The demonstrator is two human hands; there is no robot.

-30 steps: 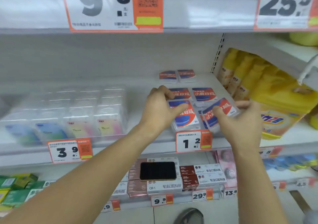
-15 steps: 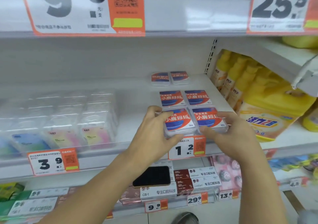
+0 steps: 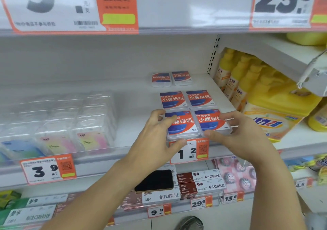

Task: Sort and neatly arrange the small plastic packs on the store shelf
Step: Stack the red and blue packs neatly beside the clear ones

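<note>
Head view: left hand (image 3: 155, 137) curls round the front-left pack (image 3: 180, 123), thumb below and fingers on its left edge. Right hand (image 3: 237, 134) pinches the front-right pack (image 3: 210, 121) likewise. Both packs sit touching at the shelf (image 3: 134, 123) front; four more packs (image 3: 185, 99) lie just beyond the hands.

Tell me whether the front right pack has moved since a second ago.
Yes. The front right pack was tilted up in the right hand; it now lies flat beside the front left pack, behind the 1.2 price tag.
</note>
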